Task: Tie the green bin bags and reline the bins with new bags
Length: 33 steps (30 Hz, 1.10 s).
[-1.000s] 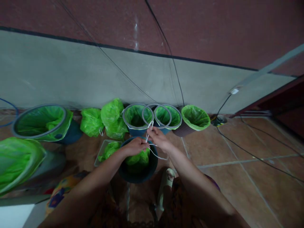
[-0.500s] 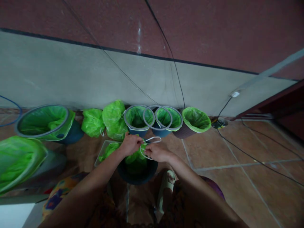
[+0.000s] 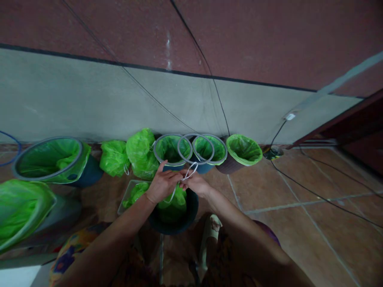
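Note:
My left hand (image 3: 163, 184) and my right hand (image 3: 196, 184) meet above a dark bin (image 3: 192, 215). A green plastic garbage bag (image 3: 173, 207) sits gathered inside that bin. Between my fingers runs the bag's white drawstring (image 3: 191, 169); one loop sticks up past my right fingers and another strand hangs down below my left hand. Both hands are closed in a pinch on the string, while my left thumb points up. The fingers partly hide where the string crosses.
Lined bins stand along the wall: a large oval one (image 3: 48, 175), two grey-rimmed ones with a loose ring (image 3: 179, 153) across them, and a brown one (image 3: 235, 165). Tied green bags (image 3: 113, 157) lie between. A clear tub (image 3: 127, 193) is near my left wrist. Cables (image 3: 299, 183) cross the tiles.
My hands have drawn closer together and the left now overlaps the right fingertips. The string's wide loops have become narrower. The view has shifted slightly.

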{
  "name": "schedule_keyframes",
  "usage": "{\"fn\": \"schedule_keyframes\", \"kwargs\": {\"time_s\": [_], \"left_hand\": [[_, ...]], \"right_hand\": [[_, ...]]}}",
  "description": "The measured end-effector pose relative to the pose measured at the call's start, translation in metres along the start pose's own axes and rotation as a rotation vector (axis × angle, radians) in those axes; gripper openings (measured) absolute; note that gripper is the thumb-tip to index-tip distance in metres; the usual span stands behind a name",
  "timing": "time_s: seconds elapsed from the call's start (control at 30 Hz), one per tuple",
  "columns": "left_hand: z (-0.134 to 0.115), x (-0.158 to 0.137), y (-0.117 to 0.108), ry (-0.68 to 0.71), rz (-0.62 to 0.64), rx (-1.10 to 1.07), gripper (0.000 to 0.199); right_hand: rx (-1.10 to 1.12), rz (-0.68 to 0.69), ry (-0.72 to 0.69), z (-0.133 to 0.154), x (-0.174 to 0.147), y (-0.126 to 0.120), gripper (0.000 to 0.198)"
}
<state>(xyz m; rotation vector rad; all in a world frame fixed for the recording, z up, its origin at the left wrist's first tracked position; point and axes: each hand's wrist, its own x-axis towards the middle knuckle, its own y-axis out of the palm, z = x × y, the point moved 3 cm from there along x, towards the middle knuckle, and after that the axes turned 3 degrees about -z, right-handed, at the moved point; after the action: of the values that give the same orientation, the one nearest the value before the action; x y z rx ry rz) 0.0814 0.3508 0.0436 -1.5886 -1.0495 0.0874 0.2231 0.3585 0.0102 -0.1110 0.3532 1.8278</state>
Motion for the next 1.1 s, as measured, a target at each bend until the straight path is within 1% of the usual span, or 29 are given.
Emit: {"fn": "schedule_keyframes", "kwargs": {"time_s": [0.1, 0.17, 0.23, 0.3, 0.37, 0.43, 0.5, 0.53, 0.6, 0.67, 0.73, 0.8, 0.87, 0.9, 0.97, 1.0, 1.1], "left_hand": [[0.005, -0.001, -0.001, -0.053, -0.109, -0.065, 0.024], [0.008, 0.000, 0.000, -0.126, -0.159, -0.121, 0.021], [0.011, 0.001, 0.000, -0.193, -0.192, -0.200, 0.018], [0.012, 0.002, 0.001, -0.241, -0.206, -0.285, 0.016], [0.013, 0.002, 0.003, -0.294, -0.194, -0.348, 0.015], [0.015, 0.000, 0.007, -0.379, -0.161, -0.392, 0.016], [0.020, -0.002, 0.011, -0.501, -0.129, -0.438, 0.019], [0.022, -0.004, 0.014, -0.563, -0.108, -0.454, 0.021], [0.027, -0.006, 0.018, -0.665, -0.037, -0.425, 0.025], [0.030, -0.008, 0.020, -0.728, 0.068, -0.298, 0.030], [0.032, -0.009, 0.019, -0.756, 0.157, -0.116, 0.031], [0.034, -0.008, 0.016, -0.772, 0.207, 0.023, 0.030], [0.034, -0.007, 0.012, -0.789, 0.211, 0.084, 0.028], [0.034, -0.006, 0.011, -0.793, 0.196, 0.075, 0.027], [0.032, -0.005, 0.010, -0.804, 0.142, -0.052, 0.027], [0.031, -0.005, 0.011, -0.826, 0.111, -0.174, 0.028], [0.024, -0.006, 0.022, -0.942, 0.054, -0.676, 0.028]], "right_hand": [[0.087, 0.047, 0.036, 0.006, -0.005, 0.002, 0.025], [0.095, 0.025, 0.051, 0.008, -0.006, 0.002, 0.027], [0.057, -0.026, 0.052, 0.007, -0.006, 0.000, 0.026], [-0.018, -0.094, 0.021, 0.006, -0.005, -0.002, 0.024], [-0.101, -0.155, -0.036, 0.007, -0.003, -0.007, 0.021], [-0.199, -0.170, -0.091, 0.010, -0.002, -0.012, 0.018], [-0.374, -0.150, -0.122, 0.016, -0.002, -0.017, 0.013], [-0.503, -0.141, -0.121, 0.019, -0.002, -0.019, 0.012], [-0.815, -0.141, -0.086, 0.023, -0.005, -0.024, 0.018], [-1.117, -0.144, -0.022, 0.025, -0.009, -0.027, 0.022], [-1.348, -0.136, 0.063, 0.025, -0.012, -0.029, 0.020], [-1.479, -0.128, 0.146, 0.023, -0.014, -0.030, 0.022], [-1.510, -0.123, 0.189, 0.023, -0.015, -0.030, 0.023], [-1.499, -0.117, 0.183, 0.024, -0.016, -0.030, 0.022], [-1.442, -0.092, 0.129, 0.026, -0.015, -0.030, 0.021], [-1.395, -0.072, 0.090, 0.028, -0.015, -0.029, 0.022], [-1.181, 0.014, -0.043, 0.032, -0.014, -0.026, 0.029]]}}
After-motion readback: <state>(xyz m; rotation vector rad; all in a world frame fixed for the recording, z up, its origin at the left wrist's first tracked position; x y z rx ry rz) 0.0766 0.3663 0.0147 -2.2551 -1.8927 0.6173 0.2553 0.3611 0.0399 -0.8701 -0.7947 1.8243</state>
